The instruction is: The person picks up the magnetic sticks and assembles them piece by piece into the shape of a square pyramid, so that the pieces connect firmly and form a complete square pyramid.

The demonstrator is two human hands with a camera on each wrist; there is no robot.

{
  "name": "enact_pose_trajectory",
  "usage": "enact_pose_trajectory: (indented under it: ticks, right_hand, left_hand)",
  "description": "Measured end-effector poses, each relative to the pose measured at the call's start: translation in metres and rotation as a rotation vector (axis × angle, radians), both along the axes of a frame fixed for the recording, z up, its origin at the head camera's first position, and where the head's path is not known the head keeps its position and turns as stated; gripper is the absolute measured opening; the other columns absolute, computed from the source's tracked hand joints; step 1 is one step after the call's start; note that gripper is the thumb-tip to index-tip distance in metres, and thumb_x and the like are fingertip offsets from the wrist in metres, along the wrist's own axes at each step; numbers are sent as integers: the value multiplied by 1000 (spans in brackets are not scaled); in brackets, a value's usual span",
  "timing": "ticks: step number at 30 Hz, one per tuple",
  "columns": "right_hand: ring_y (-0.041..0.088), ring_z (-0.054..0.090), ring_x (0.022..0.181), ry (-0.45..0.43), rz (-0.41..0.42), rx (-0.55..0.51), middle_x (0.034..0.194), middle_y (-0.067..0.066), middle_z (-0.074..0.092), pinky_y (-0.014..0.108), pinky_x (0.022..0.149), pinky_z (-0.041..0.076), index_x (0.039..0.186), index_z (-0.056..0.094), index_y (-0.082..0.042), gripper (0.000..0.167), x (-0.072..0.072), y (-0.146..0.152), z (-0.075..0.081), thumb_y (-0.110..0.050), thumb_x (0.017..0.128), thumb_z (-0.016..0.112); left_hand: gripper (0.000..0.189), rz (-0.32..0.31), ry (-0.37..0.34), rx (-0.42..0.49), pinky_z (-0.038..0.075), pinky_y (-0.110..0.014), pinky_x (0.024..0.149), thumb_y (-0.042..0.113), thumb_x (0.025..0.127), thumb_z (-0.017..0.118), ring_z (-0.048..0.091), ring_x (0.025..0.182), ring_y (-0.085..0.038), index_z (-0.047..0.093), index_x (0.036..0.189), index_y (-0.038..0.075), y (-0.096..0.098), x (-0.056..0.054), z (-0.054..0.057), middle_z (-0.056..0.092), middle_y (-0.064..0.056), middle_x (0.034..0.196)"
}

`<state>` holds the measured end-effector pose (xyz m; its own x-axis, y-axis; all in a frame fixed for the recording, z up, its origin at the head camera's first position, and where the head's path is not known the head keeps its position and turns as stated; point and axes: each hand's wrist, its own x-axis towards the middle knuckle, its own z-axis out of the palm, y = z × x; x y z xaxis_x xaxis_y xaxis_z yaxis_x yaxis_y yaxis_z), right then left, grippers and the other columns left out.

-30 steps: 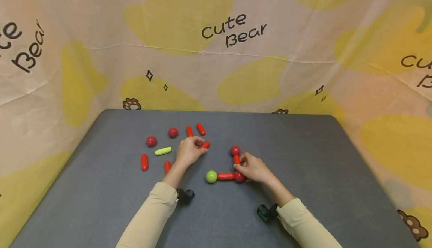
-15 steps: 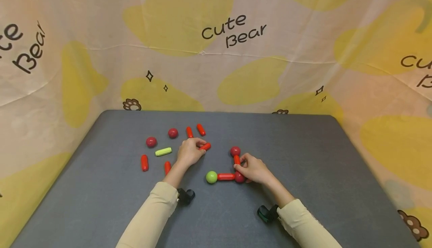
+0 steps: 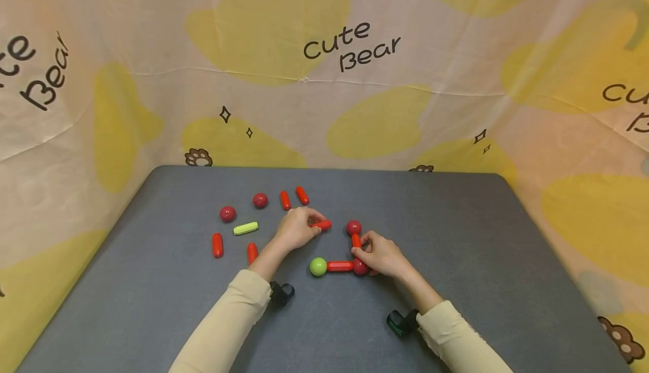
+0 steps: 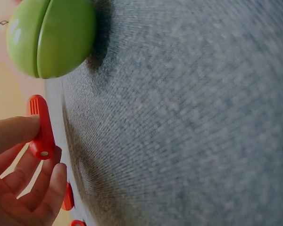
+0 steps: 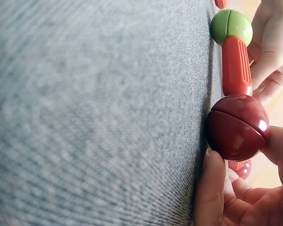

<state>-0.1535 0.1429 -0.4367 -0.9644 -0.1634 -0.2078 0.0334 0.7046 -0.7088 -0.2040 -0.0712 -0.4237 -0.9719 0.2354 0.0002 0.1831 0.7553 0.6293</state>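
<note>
My left hand (image 3: 299, 227) pinches a short red magnetic rod (image 3: 321, 225) between thumb and fingers, and its silvery end dot shows in the left wrist view. To the right lies an L-shaped assembly. Its near leg is a green ball (image 3: 318, 267), a red rod (image 3: 339, 266) and a dark red corner ball (image 5: 238, 127). From that corner another red rod (image 3: 356, 241) leads away to a far red ball (image 3: 354, 227). My right hand (image 3: 381, 253) grips the corner ball, its fingertips also by the far-leg rod. The held rod is apart from the assembly.
Loose on the grey table (image 3: 456, 221), left of the assembly, are two red balls (image 3: 227, 214), a yellow-green rod (image 3: 245, 228) and several red rods (image 3: 217, 245). One red rod (image 3: 252, 253) lies beside my left wrist, partly covered. A printed cloth (image 3: 375, 119) stands behind the table.
My left hand has moved right with the red rod, closer to the far red ball, and the rod now lies more level across the view. The right hand and the assembly have stayed put.
</note>
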Motion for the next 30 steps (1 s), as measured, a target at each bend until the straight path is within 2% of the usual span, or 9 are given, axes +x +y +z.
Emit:
enact_pose_trajectory:
  ticks: [10, 22, 30]
  right_hand:
    - [10, 53, 42, 0, -6, -11, 65, 0, 57, 26, 42, 44, 97, 56, -6, 26, 0, 0, 0, -26, 84, 66]
    - [9, 52, 43, 14, -2, -7, 64, -1, 57, 25, 43, 42, 96, 56, -7, 25, -1, 1, -3, -26, 83, 66]
    - [10, 53, 42, 1, -6, -10, 64, 0, 57, 25, 43, 43, 97, 56, -7, 25, -1, 1, -1, -26, 84, 66]
  left_hand:
    - [20, -92, 5, -32, 47, -30, 66, 11, 79, 69, 60, 79, -13, 72, 98, 17, 12, -2, 2, 68, 2, 92]
    - [20, -139, 34, -50, 44, -28, 64, 10, 80, 68, 56, 77, -12, 73, 96, 19, 24, -5, -3, 67, 1, 96]
    - [19, -139, 43, -46, 44, -28, 64, 10, 80, 68, 56, 77, -12, 73, 96, 19, 25, -4, -3, 67, 1, 97]
